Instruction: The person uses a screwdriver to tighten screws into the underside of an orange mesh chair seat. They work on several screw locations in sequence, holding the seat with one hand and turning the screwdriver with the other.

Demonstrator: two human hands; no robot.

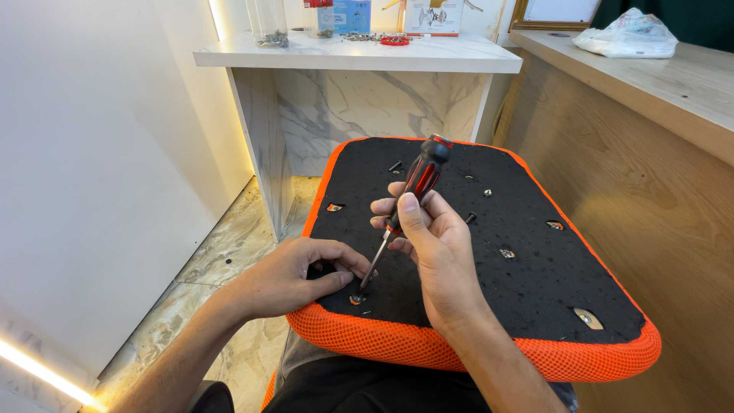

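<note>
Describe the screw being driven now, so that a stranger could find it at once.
Find the orange-edged seat cushion with the black underside. At its near left corner, the screwdriver tip meets the screw, beside the left hand. The other screws lie loose or farther away.

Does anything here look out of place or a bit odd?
Yes: the orange-rimmed seat cushion lies upside down across the person's lap, black underside up. Loose bolts lie scattered on it. The right hand holds a screwdriver slanted into a corner hole, and the left hand steadies its tip.
</note>
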